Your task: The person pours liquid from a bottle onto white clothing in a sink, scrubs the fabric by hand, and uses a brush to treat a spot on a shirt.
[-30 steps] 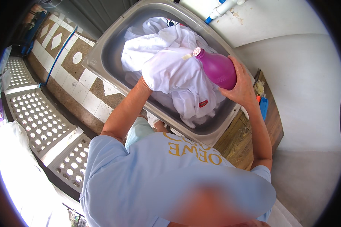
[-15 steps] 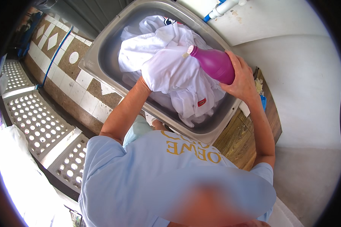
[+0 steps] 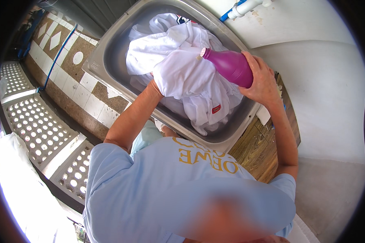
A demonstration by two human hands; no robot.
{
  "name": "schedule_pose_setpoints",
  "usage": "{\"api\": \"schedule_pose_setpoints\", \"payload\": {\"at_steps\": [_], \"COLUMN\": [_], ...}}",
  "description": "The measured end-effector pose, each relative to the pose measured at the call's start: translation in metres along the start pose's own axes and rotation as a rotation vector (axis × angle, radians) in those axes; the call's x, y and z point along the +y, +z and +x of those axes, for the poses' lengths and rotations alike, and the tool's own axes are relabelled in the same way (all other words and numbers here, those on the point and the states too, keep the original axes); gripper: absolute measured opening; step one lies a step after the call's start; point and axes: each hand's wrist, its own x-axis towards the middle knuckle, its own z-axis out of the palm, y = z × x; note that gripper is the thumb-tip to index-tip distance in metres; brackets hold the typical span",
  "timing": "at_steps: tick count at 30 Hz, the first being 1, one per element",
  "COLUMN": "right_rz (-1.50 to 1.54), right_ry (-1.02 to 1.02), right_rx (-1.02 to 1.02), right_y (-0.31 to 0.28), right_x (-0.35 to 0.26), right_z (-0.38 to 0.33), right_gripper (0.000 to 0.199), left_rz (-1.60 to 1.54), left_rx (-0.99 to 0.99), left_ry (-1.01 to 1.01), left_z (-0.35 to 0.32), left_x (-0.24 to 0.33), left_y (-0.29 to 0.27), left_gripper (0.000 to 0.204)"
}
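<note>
Fingers of the right hand (image 3: 263,81) are wrapped around the body of the magenta plastic bottle (image 3: 231,67), now tipped further, its neck pointing toward ten o'clock over the bunched white cloth garment (image 3: 186,77); a second ago it sat less steeply, so pouring looks underway. Left hand (image 3: 155,86) is buried in the cloth, grip not visible. Farther out, the grey metal basin (image 3: 109,52) holds the cloth.

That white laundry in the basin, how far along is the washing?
Done: the white clothes lie heaped in the metal basin. In hand: the right hand tips a purple bottle over them; the left hand is tucked under the cloth. Left: no suds show yet.
</note>
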Motion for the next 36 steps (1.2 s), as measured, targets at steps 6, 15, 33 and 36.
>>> {"api": "schedule_pose_setpoints", "payload": {"at_steps": [6, 15, 33, 36], "right_rz": [-0.021, -0.014, 0.050, 0.222], "right_ry": [0.014, 0.030, 0.038, 0.044], "right_rx": [-0.023, -0.048, -0.045, 0.038], "right_y": [0.001, -0.001, 0.003, 0.021], "right_x": [0.003, 0.003, 0.007, 0.012], "right_z": [0.001, 0.000, -0.008, -0.017], "right_gripper": [0.090, 0.091, 0.092, 0.091], "left_rz": [-0.184, 0.202, 1.502, 1.790], "left_rx": [-0.080, 0.101, -0.027, -0.030], "left_ry": [-0.068, -0.035, 0.172, 0.206], "left_z": [0.002, 0.004, 0.012, 0.014], "left_x": [0.000, -0.005, 0.000, 0.005], "left_y": [0.012, 0.011, 0.033, 0.041], "left_gripper": [0.044, 0.048, 0.046, 0.046]}}
